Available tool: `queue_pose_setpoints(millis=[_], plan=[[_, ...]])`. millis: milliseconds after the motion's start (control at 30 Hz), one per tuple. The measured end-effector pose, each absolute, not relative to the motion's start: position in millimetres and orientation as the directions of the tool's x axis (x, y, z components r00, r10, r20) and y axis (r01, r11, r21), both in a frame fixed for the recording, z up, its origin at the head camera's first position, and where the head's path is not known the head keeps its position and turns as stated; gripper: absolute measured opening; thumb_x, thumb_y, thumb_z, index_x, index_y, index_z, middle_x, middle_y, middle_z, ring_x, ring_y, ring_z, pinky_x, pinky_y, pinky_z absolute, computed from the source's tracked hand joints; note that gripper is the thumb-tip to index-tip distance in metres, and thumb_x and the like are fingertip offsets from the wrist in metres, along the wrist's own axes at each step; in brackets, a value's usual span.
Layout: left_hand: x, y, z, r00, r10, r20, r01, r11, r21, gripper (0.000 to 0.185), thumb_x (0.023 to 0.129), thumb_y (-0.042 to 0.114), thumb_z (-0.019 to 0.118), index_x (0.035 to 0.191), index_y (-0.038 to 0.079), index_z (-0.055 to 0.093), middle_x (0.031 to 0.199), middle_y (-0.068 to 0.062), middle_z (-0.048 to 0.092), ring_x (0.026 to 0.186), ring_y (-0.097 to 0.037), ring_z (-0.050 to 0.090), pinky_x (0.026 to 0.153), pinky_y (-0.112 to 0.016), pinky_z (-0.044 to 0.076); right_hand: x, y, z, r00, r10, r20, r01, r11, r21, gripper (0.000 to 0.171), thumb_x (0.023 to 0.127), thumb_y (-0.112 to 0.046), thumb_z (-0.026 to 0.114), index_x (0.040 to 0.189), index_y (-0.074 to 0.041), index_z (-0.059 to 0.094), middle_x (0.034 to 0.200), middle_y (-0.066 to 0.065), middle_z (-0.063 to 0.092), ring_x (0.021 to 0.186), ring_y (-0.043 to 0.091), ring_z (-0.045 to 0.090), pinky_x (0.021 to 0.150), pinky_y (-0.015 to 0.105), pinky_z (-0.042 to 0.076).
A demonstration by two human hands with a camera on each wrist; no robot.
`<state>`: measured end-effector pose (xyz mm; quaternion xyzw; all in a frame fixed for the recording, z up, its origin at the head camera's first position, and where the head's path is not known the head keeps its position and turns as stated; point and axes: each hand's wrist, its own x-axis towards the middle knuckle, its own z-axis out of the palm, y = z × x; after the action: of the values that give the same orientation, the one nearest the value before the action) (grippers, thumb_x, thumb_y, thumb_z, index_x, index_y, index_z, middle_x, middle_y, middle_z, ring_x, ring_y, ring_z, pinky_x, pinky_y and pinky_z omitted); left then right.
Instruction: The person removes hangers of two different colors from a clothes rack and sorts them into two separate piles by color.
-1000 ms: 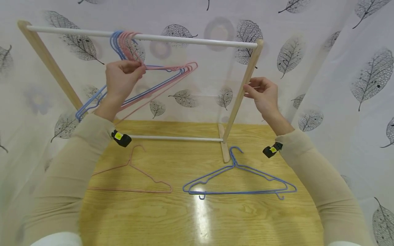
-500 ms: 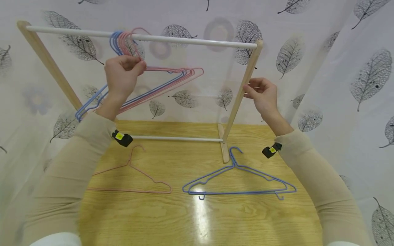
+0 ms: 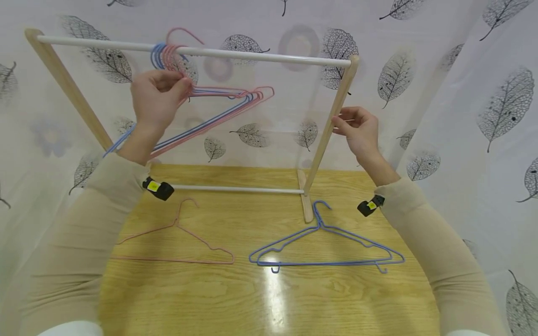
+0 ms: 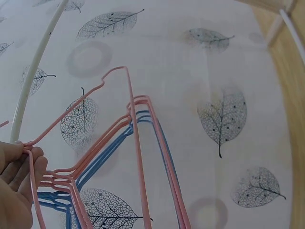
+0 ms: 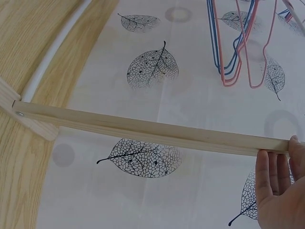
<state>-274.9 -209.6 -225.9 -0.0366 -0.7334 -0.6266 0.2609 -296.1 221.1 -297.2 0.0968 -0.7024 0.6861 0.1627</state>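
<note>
My left hand [image 3: 153, 100] pinches a pink wire hanger [image 4: 139, 152] at its neck. Its hook [image 3: 180, 28] stands above the white rail [image 3: 273, 56] of a clothes rack. Right beside that hand, several blue hangers [image 3: 157, 55] and pink ones hang bunched together on the rail. My right hand [image 3: 359, 133] holds the rack's right wooden post [image 3: 322, 148] between thumb and fingers, as the right wrist view also shows.
A pink hanger [image 3: 189, 262] lies flat on the wooden table [image 3: 201, 303], partly under my left sleeve. Blue hangers [image 3: 328, 263] lie overlapped at the right, in front of the rack's foot [image 3: 307, 210]. A leaf-patterned curtain [image 3: 445, 93] surrounds the table.
The pinched pink hanger's hook has risen off the rail to above it. My left hand has moved slightly up and to the left. The right hand keeps its hold on the post.
</note>
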Motion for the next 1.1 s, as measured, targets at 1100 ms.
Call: queue_pose_setpoints(millis=[1100], plan=[[-222,-219,-300,-0.954,0.106,0.282,0.301,0.316,0.900,0.020,0.102,0.016,0.071,0.112,-0.001,0.077,0.091,0.021,0.079,0.088,0.000,0.078,0.085,-0.016,0.064,-298,222,-299,-0.925,0.077,0.372,-0.372,0.016,-0.928,0.012,0.094,-0.005,0.079,0.104,-0.008,0.074,0.089,-0.006,0.076,0.080,0.007,0.075,0.073,0.020,0.067]])
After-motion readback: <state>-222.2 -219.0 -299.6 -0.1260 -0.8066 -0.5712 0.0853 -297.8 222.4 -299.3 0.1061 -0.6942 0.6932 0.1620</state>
